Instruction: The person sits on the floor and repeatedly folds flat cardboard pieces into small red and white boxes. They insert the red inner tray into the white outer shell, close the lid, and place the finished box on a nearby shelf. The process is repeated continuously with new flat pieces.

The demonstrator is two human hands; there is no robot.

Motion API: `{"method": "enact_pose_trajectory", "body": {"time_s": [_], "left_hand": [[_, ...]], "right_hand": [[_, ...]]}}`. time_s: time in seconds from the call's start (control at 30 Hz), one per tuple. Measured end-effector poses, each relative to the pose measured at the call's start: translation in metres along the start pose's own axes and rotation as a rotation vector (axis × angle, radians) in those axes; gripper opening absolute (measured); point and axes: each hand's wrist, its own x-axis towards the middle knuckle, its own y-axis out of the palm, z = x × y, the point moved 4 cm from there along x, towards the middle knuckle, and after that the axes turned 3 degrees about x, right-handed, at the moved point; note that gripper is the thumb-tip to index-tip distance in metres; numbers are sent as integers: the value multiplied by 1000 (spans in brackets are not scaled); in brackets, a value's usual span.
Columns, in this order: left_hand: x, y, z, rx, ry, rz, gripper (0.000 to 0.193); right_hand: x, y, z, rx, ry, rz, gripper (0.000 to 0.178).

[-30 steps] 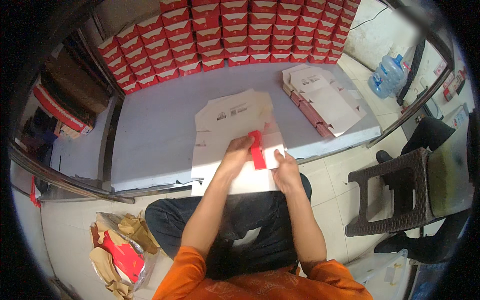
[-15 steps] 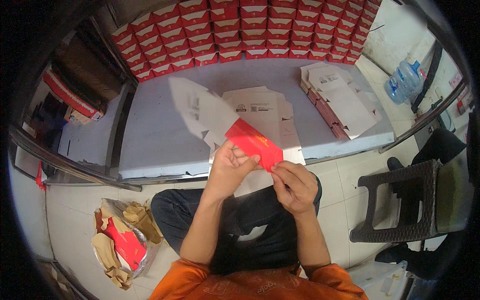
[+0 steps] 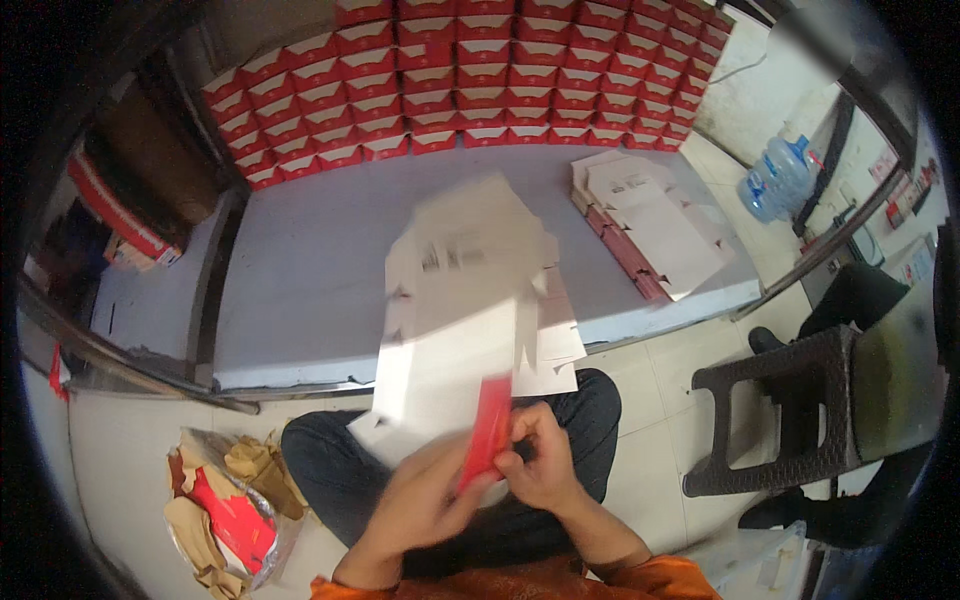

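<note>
A flat cardboard box blank (image 3: 440, 335), white on the face toward me, extends from my lap over the grey table edge, blurred by motion. Its near end is turned up and shows a red outer panel (image 3: 490, 415). My left hand (image 3: 425, 495) grips that end from the left, thumb against the red part. On the panel's right edge, the fingers of my right hand (image 3: 543, 460) are bent and closed. More white blanks (image 3: 560, 335) lie partly hidden beneath the held one.
Rows of red boxes (image 3: 430, 100) are stacked along the back of the grey table (image 3: 300, 290). A pile of flat blanks (image 3: 660, 230) lies at its right. On the floor are an opened paper package (image 3: 235, 520), a dark stool (image 3: 770, 410) and a water jug (image 3: 775, 180).
Both hands have moved down toward my lap with the box blank. The blank has swung from slanting left to nearly straight ahead, and its red panel now stands more upright.
</note>
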Motion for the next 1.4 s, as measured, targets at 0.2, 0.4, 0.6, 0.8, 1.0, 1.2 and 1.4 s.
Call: {"method": "enact_pose_trajectory", "body": {"time_s": [0.2,0.4,0.6,0.8,1.0,1.2,1.4], "left_hand": [[-61,-30,28,-109,-366,-82,17],[-74,-18,63,-238,-457,-15,26],[-61,-13,54,-395,-303,-10,21],[-74,-40,45,-214,-308,515,16],[-82,14,57,-442,-488,392,26],[-83,61,86,-604,-682,348,27],[-89,81,113,-959,-698,431,31]], "right_hand": [[-16,12,-1,-27,149,533,28],[-30,23,3,-169,181,643,27],[-55,36,2,-50,143,733,54],[-22,-35,41,-563,-1,633,89],[-44,-22,43,-665,-19,518,77],[-74,-18,0,-14,167,249,27],[-74,-11,13,-507,-100,587,40]]}}
